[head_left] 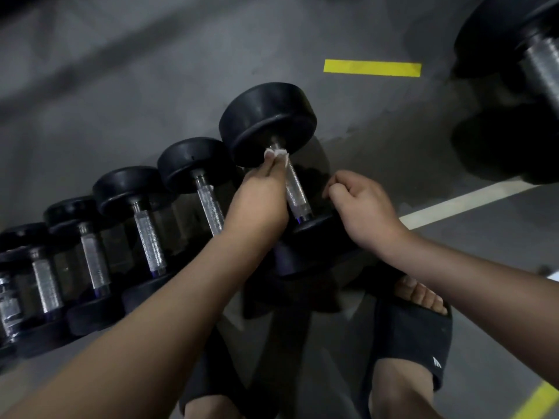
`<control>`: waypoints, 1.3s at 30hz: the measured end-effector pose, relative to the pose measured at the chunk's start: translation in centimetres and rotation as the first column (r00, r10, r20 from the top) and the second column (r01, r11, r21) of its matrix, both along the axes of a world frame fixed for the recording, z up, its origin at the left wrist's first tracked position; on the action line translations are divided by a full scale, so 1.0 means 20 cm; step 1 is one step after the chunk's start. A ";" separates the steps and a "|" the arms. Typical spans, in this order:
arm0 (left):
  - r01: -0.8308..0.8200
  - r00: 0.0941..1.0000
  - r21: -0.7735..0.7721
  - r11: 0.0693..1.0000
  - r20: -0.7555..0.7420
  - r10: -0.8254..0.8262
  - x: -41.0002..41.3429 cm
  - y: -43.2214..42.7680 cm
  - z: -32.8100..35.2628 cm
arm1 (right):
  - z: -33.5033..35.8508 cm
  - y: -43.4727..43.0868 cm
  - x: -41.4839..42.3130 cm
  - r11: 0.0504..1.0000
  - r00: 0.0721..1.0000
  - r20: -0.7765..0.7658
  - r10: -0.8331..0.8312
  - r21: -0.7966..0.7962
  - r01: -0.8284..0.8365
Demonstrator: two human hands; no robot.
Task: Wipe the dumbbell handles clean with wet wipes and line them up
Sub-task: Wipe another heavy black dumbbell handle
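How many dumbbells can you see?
7 black dumbbells with silver metal handles. Six lie in a row: the first, second, third, fourth, fifth, sixth. One sits top right. More may hide offscreen left.

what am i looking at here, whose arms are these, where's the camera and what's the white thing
This is one picture from a camera worn on a person's head, looking down at their own bare arms; there is no machine. Dumbbells lie in a row on the grey floor. The left hand pinches a white wet wipe against the far end of the metal handle of the row's largest dumbbell. The right hand is curled beside that dumbbell's near weight, with nothing visible in it. Black sandals show below.
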State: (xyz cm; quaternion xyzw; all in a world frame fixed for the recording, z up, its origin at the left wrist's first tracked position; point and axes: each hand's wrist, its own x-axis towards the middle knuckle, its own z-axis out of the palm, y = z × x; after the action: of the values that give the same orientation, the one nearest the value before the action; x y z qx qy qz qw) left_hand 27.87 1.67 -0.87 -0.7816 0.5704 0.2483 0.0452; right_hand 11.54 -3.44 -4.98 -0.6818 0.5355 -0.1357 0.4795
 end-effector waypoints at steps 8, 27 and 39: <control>0.425 0.890 -0.059 0.903 0.206 -0.406 0.14 0.13 -0.09 | 0.00 0.00 -0.01 0.999 1.000 0.016 0.015 -0.032 -0.015; 0.499 0.827 0.069 0.864 0.261 -0.499 0.18 -0.07 0.00 | -0.01 0.00 -0.01 1.000 1.000 0.016 0.009 -0.014 -0.009; 0.209 0.978 -0.144 0.967 0.021 -0.208 0.09 0.04 -0.08 | -0.03 0.00 -0.01 1.000 0.999 0.036 -0.006 -0.005 0.007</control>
State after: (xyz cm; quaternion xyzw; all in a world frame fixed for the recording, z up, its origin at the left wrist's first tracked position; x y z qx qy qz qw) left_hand 29.61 2.39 -2.39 -0.7193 0.6658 0.1976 0.0155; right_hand 11.32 -3.41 -5.57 -0.6787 0.5288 -0.1506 0.4869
